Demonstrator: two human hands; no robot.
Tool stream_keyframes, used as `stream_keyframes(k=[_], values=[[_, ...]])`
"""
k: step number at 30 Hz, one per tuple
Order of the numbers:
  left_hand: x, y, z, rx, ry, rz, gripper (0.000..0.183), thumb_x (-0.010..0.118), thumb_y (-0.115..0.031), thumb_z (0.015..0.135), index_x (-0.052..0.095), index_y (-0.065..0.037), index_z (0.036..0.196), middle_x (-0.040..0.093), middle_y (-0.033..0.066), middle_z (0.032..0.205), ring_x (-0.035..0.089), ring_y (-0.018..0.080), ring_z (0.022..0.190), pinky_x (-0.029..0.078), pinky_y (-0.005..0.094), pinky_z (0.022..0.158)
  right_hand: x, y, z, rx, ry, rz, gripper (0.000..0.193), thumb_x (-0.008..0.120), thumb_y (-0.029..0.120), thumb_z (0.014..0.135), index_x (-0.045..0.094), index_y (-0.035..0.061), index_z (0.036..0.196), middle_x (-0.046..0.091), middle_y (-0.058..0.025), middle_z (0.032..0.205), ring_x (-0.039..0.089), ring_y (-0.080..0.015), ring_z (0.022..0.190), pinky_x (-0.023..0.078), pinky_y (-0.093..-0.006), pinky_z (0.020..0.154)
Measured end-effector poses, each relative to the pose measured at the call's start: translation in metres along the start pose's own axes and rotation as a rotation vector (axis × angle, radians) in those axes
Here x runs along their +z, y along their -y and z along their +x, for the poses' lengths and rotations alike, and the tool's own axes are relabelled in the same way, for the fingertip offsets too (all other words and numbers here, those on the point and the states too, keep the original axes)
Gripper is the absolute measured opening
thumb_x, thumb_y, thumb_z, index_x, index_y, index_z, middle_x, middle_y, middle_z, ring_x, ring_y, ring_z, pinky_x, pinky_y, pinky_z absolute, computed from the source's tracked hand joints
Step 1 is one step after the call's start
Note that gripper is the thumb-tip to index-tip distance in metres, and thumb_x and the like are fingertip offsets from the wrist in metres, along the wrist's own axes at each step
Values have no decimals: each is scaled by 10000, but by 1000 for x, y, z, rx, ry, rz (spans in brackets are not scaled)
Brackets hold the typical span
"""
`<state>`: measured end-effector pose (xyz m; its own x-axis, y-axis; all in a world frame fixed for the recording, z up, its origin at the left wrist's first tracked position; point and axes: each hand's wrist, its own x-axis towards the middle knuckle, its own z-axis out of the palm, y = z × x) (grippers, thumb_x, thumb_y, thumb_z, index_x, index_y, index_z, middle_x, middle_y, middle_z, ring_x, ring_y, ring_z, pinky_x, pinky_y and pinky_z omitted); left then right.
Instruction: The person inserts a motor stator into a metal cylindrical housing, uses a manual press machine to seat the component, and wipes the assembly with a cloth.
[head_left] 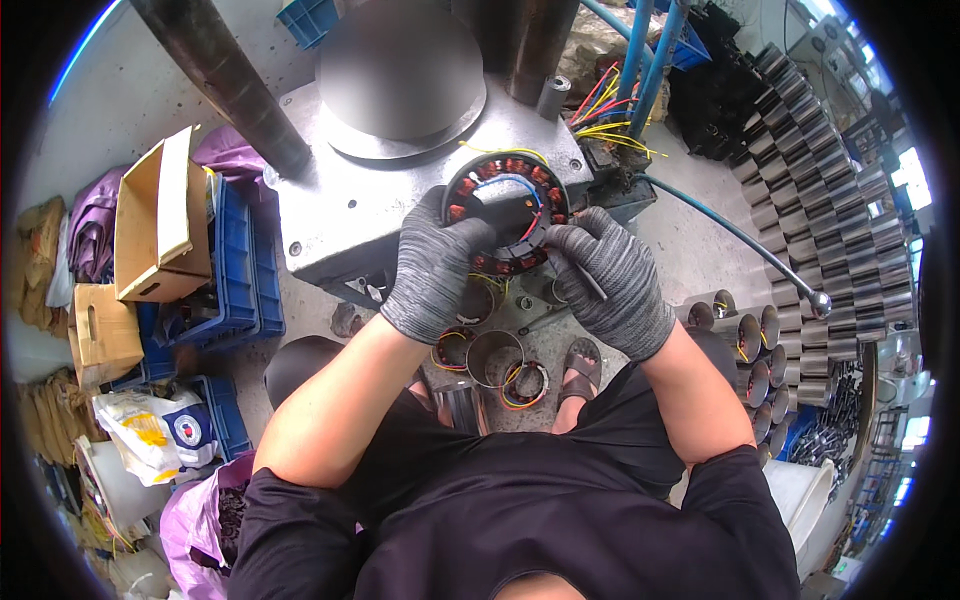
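Note:
A motor stator point(549, 192), a dark ring with copper windings inside and blue, red and yellow leads, is held up between my two gloved hands. Its left side is gripped by my left hand point(432, 262), the thumb lying over the rim. On the lower right of the ring, my right hand point(612, 278) has its fingers closed at the edge. A thin grey rod-like piece point(592, 284) shows below those fingers; whether it is held in the palm I cannot tell. Just beyond the stator lies the flat metal press bed point(345, 215).
A round metal platen point(400, 149) and thick columns point(225, 85) rise behind. Between my feet stand a metal sleeve point(495, 358) and another wound stator point(526, 385). Stacked metal cylinders point(830, 200) fill the right. Blue crates point(235, 265) and a cardboard box point(160, 225) are left.

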<state>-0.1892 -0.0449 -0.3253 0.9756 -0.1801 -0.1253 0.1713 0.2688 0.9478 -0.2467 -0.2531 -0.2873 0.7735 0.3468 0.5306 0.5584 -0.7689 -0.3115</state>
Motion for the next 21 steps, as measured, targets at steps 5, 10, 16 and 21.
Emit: stream_keyframes(k=[5, 10, 16, 21], values=[[-6, -2, 5, -52, -17, 30, 560, 583, -6, 727, 600, 59, 1283, 717, 130, 1053, 698, 198, 892, 599, 328, 814, -2, -3, 1, -12, -22, 87, 174, 697, 136, 903, 672, 82, 1066, 642, -146, 950, 661, -366, 810, 538, -441, 676], [-12, 2, 9, -70, -21, -63, 577, 562, 2, 715, 589, 63, 1289, 713, 127, 1056, 702, 206, 894, 613, 344, 834, -35, -3, -2, -42, -125, 272, 166, 677, 74, 901, 693, 11, 1053, 709, -105, 943, 677, -248, 855, 527, -398, 870], [-11, 8, 11, -18, -5, -136, 338, 655, -46, 766, 630, 0, 1100, 664, 69, 914, 640, 166, 769, 551, 304, 697, -26, -19, -12, 274, -162, 627, 190, 632, 53, 952, 662, -36, 1117, 671, -96, 1008, 677, -169, 908, 531, -315, 861], [-8, 4, 7, -3, 19, -82, 325, 661, -47, 766, 630, 0, 1086, 659, 62, 901, 628, 152, 765, 545, 295, 699, -23, -15, -6, 271, -219, 680, 156, 670, -2, 915, 716, -17, 1064, 668, -78, 949, 620, -167, 847, 504, -309, 809]])
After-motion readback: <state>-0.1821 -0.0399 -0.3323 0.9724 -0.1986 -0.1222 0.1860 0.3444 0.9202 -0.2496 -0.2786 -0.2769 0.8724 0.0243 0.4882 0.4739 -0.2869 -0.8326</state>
